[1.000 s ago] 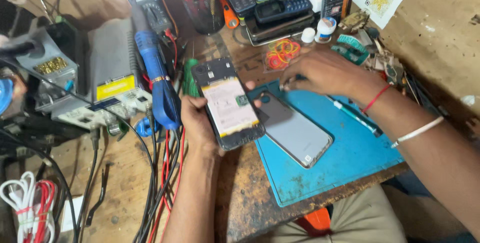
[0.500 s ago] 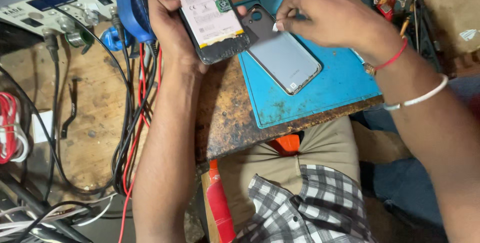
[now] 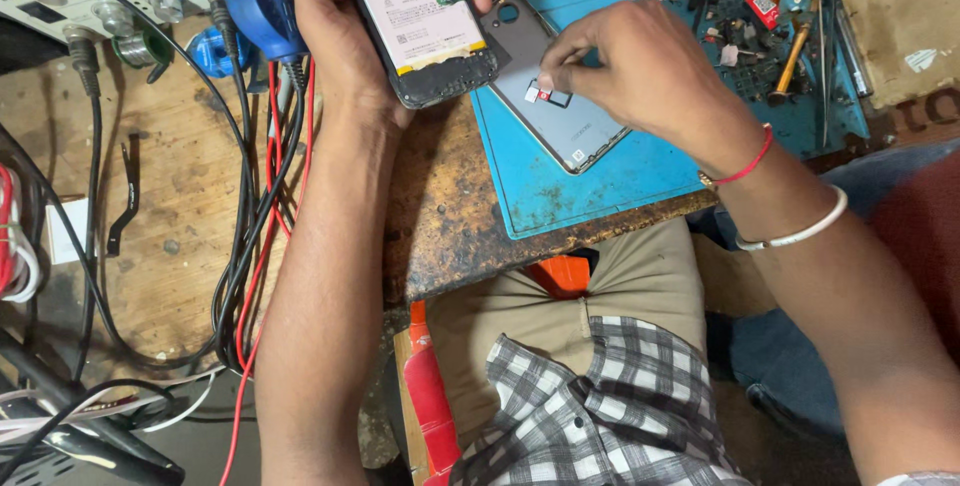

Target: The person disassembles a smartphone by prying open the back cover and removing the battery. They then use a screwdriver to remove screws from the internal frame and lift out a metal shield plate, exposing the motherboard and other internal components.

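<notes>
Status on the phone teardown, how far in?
Done: the grey back cover is off and lies on the blue mat. In hand: the left hand holds the opened phone, battery showing; the right hand pinches a small card tray over the cover. Left: phone still uncovered, loose parts on the mat.

Change logged: I see my right hand point(image 3: 640, 71) now over the grey back cover point(image 3: 560, 96), fingers point(image 3: 552, 74) pinching a small card tray point(image 3: 548, 96) there; view tilted further down since before.
</notes>
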